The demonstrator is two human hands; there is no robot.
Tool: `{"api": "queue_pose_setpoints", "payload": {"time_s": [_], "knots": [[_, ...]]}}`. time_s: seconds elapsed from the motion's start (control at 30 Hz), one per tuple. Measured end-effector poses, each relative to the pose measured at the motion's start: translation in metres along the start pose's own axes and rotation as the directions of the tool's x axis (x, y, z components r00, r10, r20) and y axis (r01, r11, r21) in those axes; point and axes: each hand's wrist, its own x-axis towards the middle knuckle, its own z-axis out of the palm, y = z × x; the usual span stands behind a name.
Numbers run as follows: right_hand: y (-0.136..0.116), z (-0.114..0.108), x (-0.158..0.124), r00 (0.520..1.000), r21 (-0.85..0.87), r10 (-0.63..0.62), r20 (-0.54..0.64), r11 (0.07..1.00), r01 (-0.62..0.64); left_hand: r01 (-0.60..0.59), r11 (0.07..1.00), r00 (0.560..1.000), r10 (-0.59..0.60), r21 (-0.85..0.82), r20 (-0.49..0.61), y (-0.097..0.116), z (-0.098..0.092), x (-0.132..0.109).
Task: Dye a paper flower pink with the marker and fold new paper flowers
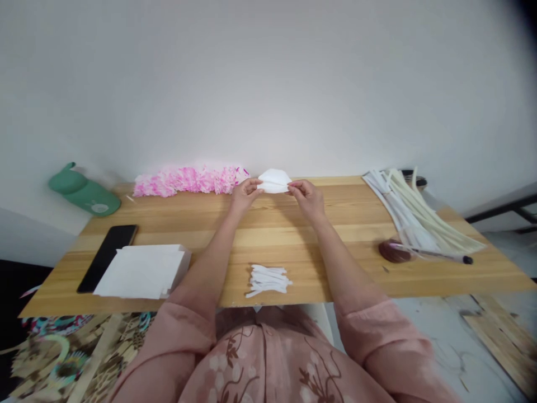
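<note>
Between my two hands, over the back of the wooden table, a white sheet of thin paper or cloth (274,178) is stretched sideways. It has a rounded upper edge and a fold line across it. My left hand (245,192) pinches its left end, and my right hand (307,196) pinches the right end. Beside my left hand lies a row of fluffy pink-and-white bunches (184,181). Closer to my body, between my forearms, sits a small pile of short white strips (268,279).
On the left are a green bottle (86,193), a black phone (107,257) and a stack of white sheets (140,271). To the right lie bundles of long white and cream strips (415,207), a dark red round object (394,251) and a pen (436,254). A wall stands behind the table (277,229).
</note>
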Motion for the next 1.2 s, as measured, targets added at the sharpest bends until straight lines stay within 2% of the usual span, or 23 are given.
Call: {"api": "queue_pose_setpoints", "payload": {"time_s": [0.17,0.3,0.43,0.57,0.73,0.9,1.03,1.2], "knots": [[-0.012,-0.001,0.005,1.0,0.077,-0.001,0.012,0.997,0.0,-0.029,0.999,0.999,0.029,-0.016,0.029,0.009,0.004,-0.001],[-0.029,-0.01,0.006,1.0,0.095,-0.006,0.024,0.995,0.003,-0.05,0.998,0.998,0.049,0.027,0.039,0.024,0.011,-0.003],[-0.039,-0.023,-0.004,1.0,0.124,0.009,0.002,0.992,-0.009,-0.011,0.999,0.998,0.008,0.041,0.068,0.042,0.019,-0.009],[-0.043,-0.03,-0.023,1.0,0.164,0.02,-0.025,0.986,-0.015,-0.004,1.0,0.995,0.004,0.002,0.099,0.054,0.022,-0.025],[-0.053,-0.036,-0.047,0.998,0.181,0.025,-0.06,0.983,-0.014,-0.002,0.999,0.996,0.005,-0.033,0.088,0.057,0.024,-0.052],[-0.061,-0.042,-0.067,0.994,0.145,0.023,-0.105,0.989,-0.008,-0.064,0.996,0.998,0.063,0.057,0.025,0.056,0.031,-0.071],[-0.061,-0.041,-0.074,0.995,0.127,0.035,-0.094,0.992,-0.022,-0.086,0.988,0.996,0.09,0.13,-0.025,0.056,0.031,-0.075],[-0.053,-0.032,-0.065,0.997,0.12,0.06,-0.056,0.991,-0.053,-0.109,0.965,0.991,0.124,0.239,-0.049,0.058,0.021,-0.071]]}}
